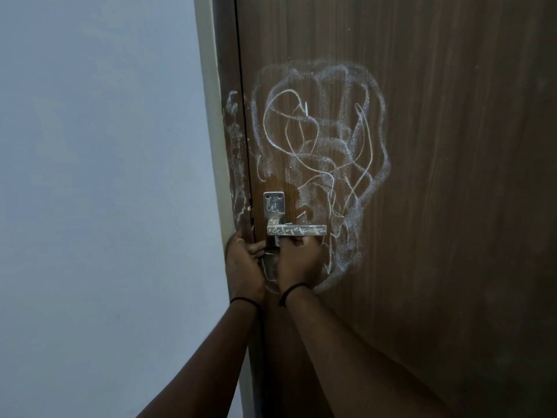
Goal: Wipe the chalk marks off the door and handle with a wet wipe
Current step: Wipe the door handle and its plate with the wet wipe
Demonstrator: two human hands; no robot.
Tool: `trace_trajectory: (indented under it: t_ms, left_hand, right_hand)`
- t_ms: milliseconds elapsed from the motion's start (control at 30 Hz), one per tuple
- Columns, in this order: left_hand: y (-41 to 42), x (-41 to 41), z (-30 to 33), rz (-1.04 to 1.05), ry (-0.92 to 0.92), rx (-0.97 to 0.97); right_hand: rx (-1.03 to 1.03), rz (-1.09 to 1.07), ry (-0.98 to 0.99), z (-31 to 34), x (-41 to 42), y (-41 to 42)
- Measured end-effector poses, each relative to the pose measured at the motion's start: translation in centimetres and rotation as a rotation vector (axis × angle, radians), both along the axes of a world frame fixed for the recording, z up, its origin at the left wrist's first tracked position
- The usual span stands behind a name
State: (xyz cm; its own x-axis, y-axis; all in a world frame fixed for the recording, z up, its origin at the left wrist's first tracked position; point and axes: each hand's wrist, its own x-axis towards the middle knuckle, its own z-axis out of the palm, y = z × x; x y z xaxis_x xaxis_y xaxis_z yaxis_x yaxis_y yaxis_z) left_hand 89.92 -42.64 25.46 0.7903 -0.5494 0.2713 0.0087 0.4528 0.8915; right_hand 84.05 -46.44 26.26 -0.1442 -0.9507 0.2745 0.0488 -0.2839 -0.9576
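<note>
A brown wooden door carries a big tangle of white chalk scribbles above and to the right of its metal lever handle. Chalk also marks the lever, its plate and the door frame strip. My left hand rests against the frame just left of the handle, thumb up, fingers reaching towards the plate. My right hand sits directly under the lever with its fingers curled against the door. A pale patch shows between the hands; wipe or lower plate, I cannot tell.
A plain pale wall fills the left half of the view, ending at a light frame edge. The door surface stretches right and down without other fittings in sight. Both wrists wear thin dark bands.
</note>
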Motion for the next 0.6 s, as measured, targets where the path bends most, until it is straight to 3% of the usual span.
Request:
trace_trajectory:
  t_ms: [167, 400, 600]
  left_hand:
    - [0.5, -0.7, 0.9, -0.006, 0.073, 0.012]
    - [0.4, -1.6, 4.1, -0.034, 0.019, -0.097]
    - [0.7, -1.4, 3.5, -0.082, 0.005, -0.080]
  right_hand:
    - [-0.060, 0.105, 0.193, -0.5, -3.3, -0.4]
    - [-0.602, -0.033, 0.270, 2.1, -6.6, 1.2]
    - [-0.746, -0.041, 0.668, 7.4, -4.6, -1.6]
